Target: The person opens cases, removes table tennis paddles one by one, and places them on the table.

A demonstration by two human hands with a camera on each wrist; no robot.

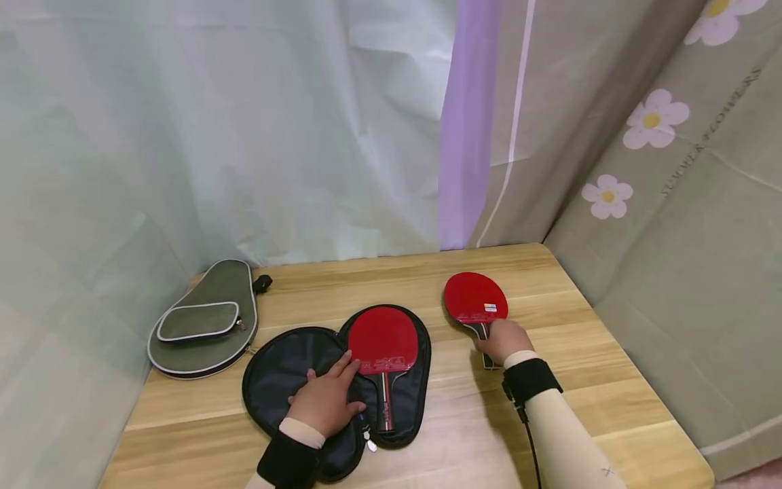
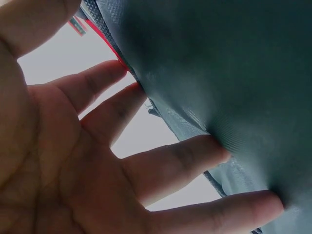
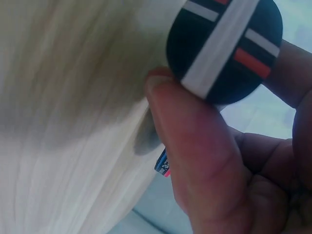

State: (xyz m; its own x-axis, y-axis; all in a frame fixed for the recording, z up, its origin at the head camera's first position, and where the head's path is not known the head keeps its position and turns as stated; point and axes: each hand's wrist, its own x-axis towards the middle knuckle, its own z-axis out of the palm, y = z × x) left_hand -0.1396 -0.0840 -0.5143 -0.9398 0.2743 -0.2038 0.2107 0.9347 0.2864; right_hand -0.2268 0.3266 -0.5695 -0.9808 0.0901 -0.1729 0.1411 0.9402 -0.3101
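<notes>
My left hand (image 1: 326,402) lies with straight, spread fingers over the folded-out half of a black paddle case (image 1: 287,370); its index fingertip is by the edge of a red table tennis paddle (image 1: 383,336). That paddle rests in the case's other half, handle toward me. The left wrist view has the fingertips (image 2: 214,151) against the dark fabric. On the right, my right hand (image 1: 506,341) grips the handle of a second red paddle (image 1: 473,295), red face up. Its striped handle end (image 3: 224,48) shows in the right wrist view, with the thumb (image 3: 195,146) beside it.
A grey-green paddle case (image 1: 210,288) with a front pocket and pale piping lies at the table's far left. Curtains (image 1: 305,136) hang along the back and sides of the wooden table (image 1: 586,380). A cable (image 1: 530,435) runs from my right wristband.
</notes>
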